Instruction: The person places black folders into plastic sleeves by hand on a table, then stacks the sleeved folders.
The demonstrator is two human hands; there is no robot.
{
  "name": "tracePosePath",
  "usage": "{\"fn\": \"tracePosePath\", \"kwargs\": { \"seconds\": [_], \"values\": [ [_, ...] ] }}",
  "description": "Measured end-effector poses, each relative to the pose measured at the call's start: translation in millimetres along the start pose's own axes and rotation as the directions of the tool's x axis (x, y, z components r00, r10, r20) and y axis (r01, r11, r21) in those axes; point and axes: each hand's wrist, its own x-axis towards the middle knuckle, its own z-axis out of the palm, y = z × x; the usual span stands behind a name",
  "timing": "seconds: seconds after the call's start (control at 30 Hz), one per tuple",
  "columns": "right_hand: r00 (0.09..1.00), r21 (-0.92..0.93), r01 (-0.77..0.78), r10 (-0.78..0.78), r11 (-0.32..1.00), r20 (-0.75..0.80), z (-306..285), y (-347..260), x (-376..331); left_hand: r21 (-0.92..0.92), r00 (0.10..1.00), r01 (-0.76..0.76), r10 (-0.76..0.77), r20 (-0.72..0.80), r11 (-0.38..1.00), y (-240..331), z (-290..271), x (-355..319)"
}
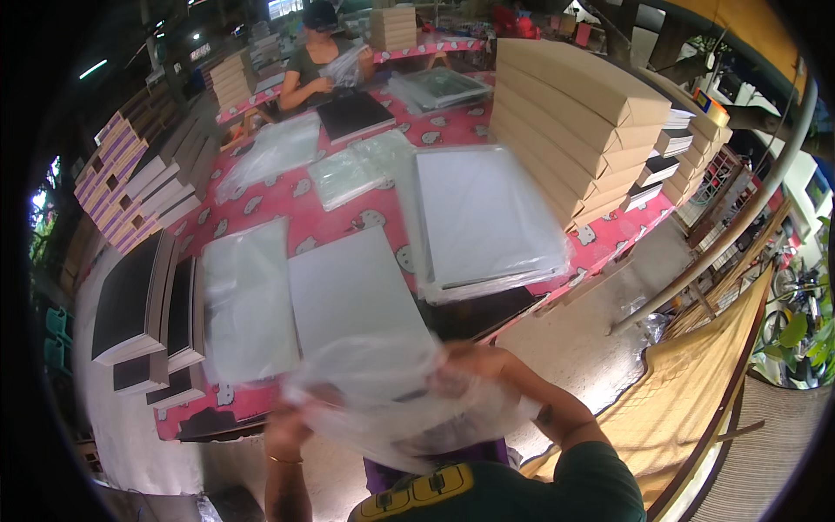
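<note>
A clear plastic bag (pixel 383 400) is stretched between my two hands at the table's near edge, blurred by motion. My left hand (pixel 294 419) is closed on its left side. At its right side, my right hand (pixel 470 367) grips the plastic, with the fingers partly veiled by it. Just beyond the bag lies a white rectangular pad or book (pixel 352 283), its near end covered by the plastic. A pile of flat clear bags (pixel 248 300) lies left of it. To the right is a stack of white pads in clear plastic (pixel 487 213).
Black-covered books (pixel 130 300) stand piled at the left edge. Tall brown-wrapped packages (pixel 565 122) rise at the right. More plastic sleeves (pixel 361 165) and a black book (pixel 355 115) lie farther back on the pink tablecloth (pixel 304 196). Across it, another person (pixel 326 65) handles plastic.
</note>
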Motion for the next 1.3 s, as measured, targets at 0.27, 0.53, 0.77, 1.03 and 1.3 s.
{"fn": "tracePosePath", "kwargs": {
  "seconds": [0.27, 0.53, 0.77, 1.03, 1.3],
  "values": [
    [0.876, 0.368, 0.427, -0.276, 0.826, -0.396, 11, -21, -1, 0.655, 0.639, 0.141, -0.574, 0.512, 0.742, 10, 26, 3],
    [0.99, -0.155, -0.026, 0.004, 0.988, -0.138, 15, -2, -4, -0.433, 0.977, 0.215, -0.197, 0.086, 0.875, 16, 13, -7],
    [0.994, -0.001, 0.025, -0.025, 1.0, 0.109, -27, 36, -39, -0.678, 0.965, 0.169, -0.26, -0.034, 0.716, 23, -13, -13],
    [0.626, -0.298, -0.213, -0.104, 0.931, -0.773, 35, 71, -48, -0.112, 0.824, 0.195, -0.225, -0.52, 0.974, -67, 43, -63],
    [0.421, -0.582, -0.17, -0.475, 0.795, -0.773, 55, 107, -13, 0.238, 0.698, 0.307, -0.049, -0.714, 0.921, -64, 63, -55]
  ]
}}
